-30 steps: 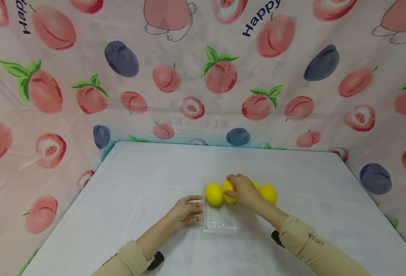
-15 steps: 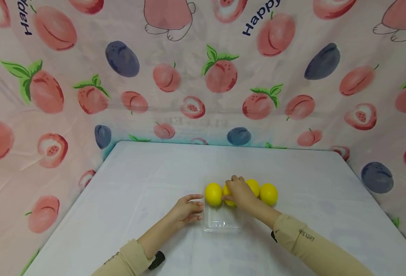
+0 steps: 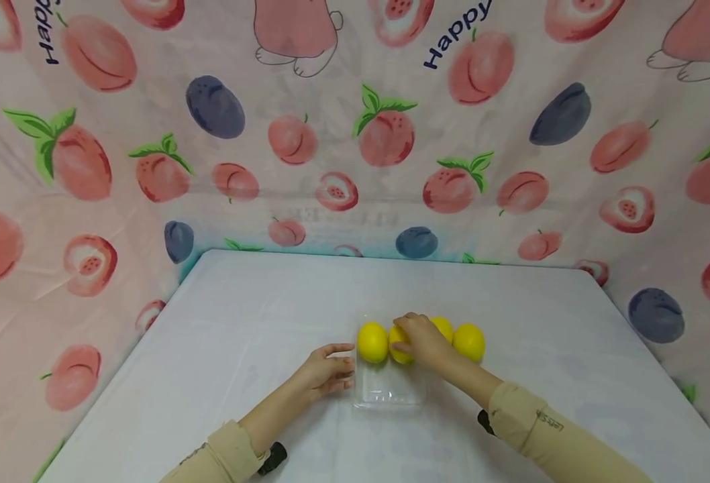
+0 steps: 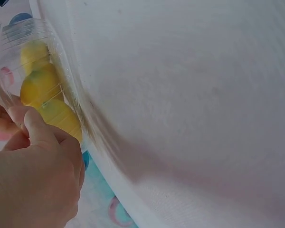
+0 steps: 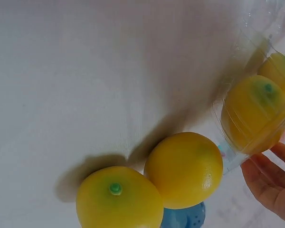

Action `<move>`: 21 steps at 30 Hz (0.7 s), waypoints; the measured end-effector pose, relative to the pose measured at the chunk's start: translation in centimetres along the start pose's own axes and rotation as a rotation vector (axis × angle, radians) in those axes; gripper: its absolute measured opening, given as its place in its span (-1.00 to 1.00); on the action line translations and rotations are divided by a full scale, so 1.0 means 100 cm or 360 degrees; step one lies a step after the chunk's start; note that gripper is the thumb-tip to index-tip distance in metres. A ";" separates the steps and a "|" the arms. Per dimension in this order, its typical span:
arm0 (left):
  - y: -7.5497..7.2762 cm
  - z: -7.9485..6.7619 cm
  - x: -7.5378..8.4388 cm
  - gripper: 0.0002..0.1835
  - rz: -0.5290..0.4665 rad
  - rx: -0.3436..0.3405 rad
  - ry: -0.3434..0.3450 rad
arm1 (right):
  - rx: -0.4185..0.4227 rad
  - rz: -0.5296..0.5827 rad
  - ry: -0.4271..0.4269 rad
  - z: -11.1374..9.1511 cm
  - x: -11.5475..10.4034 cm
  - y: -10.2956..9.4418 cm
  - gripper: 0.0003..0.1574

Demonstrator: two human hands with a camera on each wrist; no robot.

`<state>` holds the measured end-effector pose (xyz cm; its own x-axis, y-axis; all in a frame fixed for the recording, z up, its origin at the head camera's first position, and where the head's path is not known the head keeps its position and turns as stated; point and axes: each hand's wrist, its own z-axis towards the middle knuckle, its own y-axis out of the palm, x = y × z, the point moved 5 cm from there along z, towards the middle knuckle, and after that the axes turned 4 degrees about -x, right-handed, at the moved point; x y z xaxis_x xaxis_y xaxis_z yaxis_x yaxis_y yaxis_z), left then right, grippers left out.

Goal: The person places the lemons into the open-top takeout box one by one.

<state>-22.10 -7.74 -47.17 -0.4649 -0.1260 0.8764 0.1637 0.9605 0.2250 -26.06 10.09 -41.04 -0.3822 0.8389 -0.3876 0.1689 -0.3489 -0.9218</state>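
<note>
A clear plastic box (image 3: 389, 396) lies near the middle of the table, with two yellow lemons inside along its far part. My right hand (image 3: 427, 339) grips one of them, a lemon (image 3: 400, 347), fingers over its far side and thumb at the front. Beside it in the box sits the leftmost lemon (image 3: 372, 343). Fingers of my left hand (image 3: 325, 372) extend to the box's left wall; the left wrist view shows this hand (image 4: 42, 175) right at the clear edge. Outside the box, a lemon with a green stem end (image 5: 118, 199) touches another lemon (image 5: 185, 171).
A white cloth covers the table (image 3: 258, 315). Behind it and at its sides hangs a pink fruit-print curtain (image 3: 307, 181). Dark camera mounts sit under both wrists, one of them by the left sleeve (image 3: 222, 453).
My right hand has shifted only slightly on the same lemon, dipping and rising a little. The left hand stays at the box's left wall, and the other lemons keep their places.
</note>
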 end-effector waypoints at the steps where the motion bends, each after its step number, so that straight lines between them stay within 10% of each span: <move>1: 0.000 0.000 0.000 -0.57 0.0000 -0.0003 0.0002 | 0.0003 -0.0001 0.0010 0.000 0.000 -0.001 -0.48; 21: -0.001 -0.003 0.000 -0.53 -0.0015 -0.0020 0.0009 | 0.0079 0.0082 0.0050 -0.008 0.020 -0.027 -0.62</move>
<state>-21.87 -7.95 -47.03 -0.4618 -0.1363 0.8765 0.1702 0.9561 0.2384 -26.54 13.03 -39.33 -0.3455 0.8316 -0.4349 0.1423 -0.4116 -0.9002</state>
